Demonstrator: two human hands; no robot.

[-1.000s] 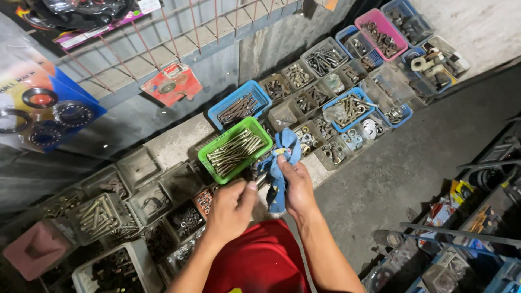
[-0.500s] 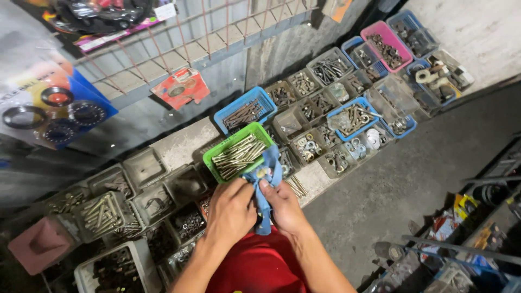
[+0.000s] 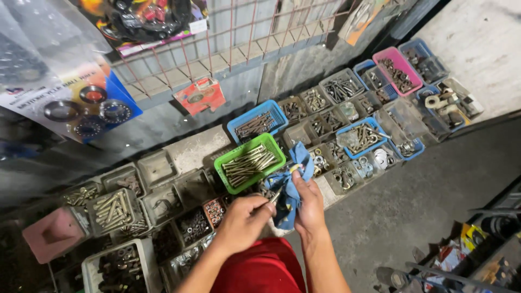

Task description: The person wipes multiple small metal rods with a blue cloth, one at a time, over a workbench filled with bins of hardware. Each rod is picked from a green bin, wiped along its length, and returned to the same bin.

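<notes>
A person in red clothing (image 3: 260,274) stands over a floor-level spread of hardware bins, both bare hands meeting at the centre of the view. The left hand (image 3: 242,221) has its fingers pinched together on a slim metal bolt (image 3: 275,196) whose far end disappears into a blue rag (image 3: 288,187). The right hand (image 3: 310,202), at three o'clock from the left, has its fingers curled shut around the rag, thumb pressed on top, so the cloth wraps the bolt's hidden end. Whether the bolt's tip touches the right palm cannot be told.

To wipe well, in my judgement, the left pinch should stay firm near the bare end while the rag is squeezed along the shank and turned, the work held over the bins in case the bolt slips.

Just beyond the hands, at eleven o'clock, sits a green basket (image 3: 222,177) of long bolts. Behind it, at twelve o'clock, a blue basket (image 3: 237,120) holds darker bolts. At nine o'clock, grey trays (image 3: 91,201) carry bolts and nuts, with a pink tray (image 3: 51,234) at the row's end. At two o'clock, more bins run toward a pink basket (image 3: 411,81). Farthest, at twelve o'clock, a wire rack (image 3: 233,32) hangs on the wall with a red packet (image 3: 199,95) clipped beneath it.
</notes>
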